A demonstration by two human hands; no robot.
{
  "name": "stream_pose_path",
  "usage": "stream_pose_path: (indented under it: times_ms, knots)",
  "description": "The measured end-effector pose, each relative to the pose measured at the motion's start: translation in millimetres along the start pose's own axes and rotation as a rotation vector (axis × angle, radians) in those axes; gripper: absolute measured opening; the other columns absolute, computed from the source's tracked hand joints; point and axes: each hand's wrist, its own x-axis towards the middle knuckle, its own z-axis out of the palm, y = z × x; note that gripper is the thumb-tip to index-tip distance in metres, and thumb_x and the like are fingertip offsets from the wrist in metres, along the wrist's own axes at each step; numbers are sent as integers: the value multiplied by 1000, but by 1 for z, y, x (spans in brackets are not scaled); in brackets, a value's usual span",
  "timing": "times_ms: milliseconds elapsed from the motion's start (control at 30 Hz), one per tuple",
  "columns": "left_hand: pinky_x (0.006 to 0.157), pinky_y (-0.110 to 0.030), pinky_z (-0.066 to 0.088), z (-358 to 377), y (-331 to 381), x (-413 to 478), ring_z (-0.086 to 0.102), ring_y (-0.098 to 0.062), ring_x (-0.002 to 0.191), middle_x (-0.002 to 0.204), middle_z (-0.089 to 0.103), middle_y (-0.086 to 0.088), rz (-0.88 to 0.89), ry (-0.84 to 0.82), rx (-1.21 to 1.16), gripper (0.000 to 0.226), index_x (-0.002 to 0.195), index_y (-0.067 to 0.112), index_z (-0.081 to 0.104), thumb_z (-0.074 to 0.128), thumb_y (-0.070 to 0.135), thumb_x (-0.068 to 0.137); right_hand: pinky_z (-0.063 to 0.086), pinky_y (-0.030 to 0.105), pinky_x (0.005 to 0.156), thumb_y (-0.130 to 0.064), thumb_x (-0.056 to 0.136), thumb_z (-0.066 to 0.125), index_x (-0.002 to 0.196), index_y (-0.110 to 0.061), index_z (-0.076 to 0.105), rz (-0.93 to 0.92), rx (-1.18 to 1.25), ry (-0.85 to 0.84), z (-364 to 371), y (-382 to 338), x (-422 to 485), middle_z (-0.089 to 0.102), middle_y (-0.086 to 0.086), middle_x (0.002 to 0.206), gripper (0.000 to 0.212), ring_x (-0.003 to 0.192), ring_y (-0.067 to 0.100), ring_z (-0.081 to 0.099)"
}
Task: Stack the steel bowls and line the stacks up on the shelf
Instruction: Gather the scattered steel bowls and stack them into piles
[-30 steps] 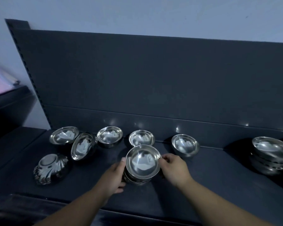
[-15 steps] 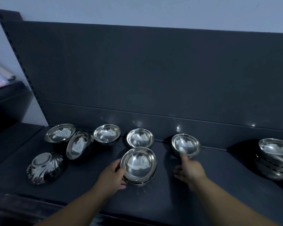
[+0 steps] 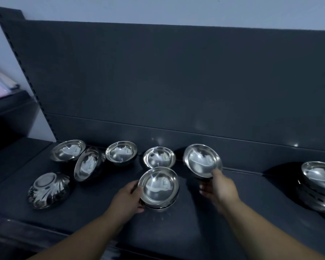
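Steel catches what little light there is: the right hand [image 3: 219, 186], which half a second ago was only reaching toward the bowl near the back panel, now has that bowl [image 3: 202, 160] lifted clear of the shelf [image 3: 204, 228] and tipped toward the person, thumb on its near rim and fingers [image 3: 204, 190] curled beneath it. The left hand [image 3: 129, 198] has not let go of the small stack [image 3: 159, 187] at the middle of the shelf; its fingers clasp the stack's left side and steady it. I'd say the lifted bowl is bound for the top of that stack, just beside it. Five loose bowls wait to the left and behind, one of them, a fluted bowl [image 3: 48, 190], lying upside down. A finished stack [image 3: 319, 184] sits well apart at the right edge.
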Motion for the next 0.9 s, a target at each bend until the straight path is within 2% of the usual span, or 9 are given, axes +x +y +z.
stream_pose_path:
  times_ms: [167,233,300,433,533,633,767,900]
  knots:
    - [62,-30,54,-4,7,1,66,-23,78,94,70,-10,-22,29,-33,21,113,24,62,50,30,97,47,29,48,-25,93,49,84,-3,61,-145,-178,-212,25,-29,-33,61,14,63,26,50,22,54]
    - [65,-31,53,-6,12,0,67,-27,90,100,69,-8,-34,36,-53,28,114,23,62,45,37,97,49,29,47,-25,92,52,80,-4,62,-180,-286,-274,33,-32,-42,63,12,61,27,50,22,55]
    - [66,-31,52,-9,20,-3,65,-27,100,106,69,-3,-35,53,-98,36,112,26,62,40,50,96,50,30,47,-24,91,54,80,-3,64,-218,-364,-302,39,-32,-47,65,11,60,26,50,23,57]
    - [67,-30,53,-13,35,-8,65,-20,97,104,69,6,-19,33,-76,38,107,33,64,43,60,90,51,29,47,-21,87,59,73,-6,65,-279,-487,-318,50,-25,-46,65,7,55,22,45,20,58]
    - [61,-30,53,-10,30,-8,64,-18,90,105,68,0,9,16,45,24,111,30,63,56,38,89,53,28,45,-25,85,66,76,-8,66,-271,-541,-361,53,-20,-41,63,5,53,19,43,17,57]
    - [59,-28,55,-7,24,-8,64,-20,78,99,69,-7,-13,26,73,21,109,24,63,56,21,89,48,26,42,-32,83,71,79,-9,65,-259,-518,-369,53,-19,-32,61,6,54,24,43,19,54]
    - [55,-29,55,-10,22,-5,65,-20,71,90,71,-8,5,71,91,22,104,20,67,53,14,88,48,30,44,-31,87,67,75,-10,63,-273,-506,-306,52,-18,-9,60,6,51,25,43,22,55]
    - [60,-30,58,-17,24,-7,70,-21,79,89,72,-4,10,148,111,20,98,21,69,53,13,89,52,30,50,-32,87,67,91,-10,65,-188,-495,-306,58,-9,16,66,7,64,22,51,20,62]
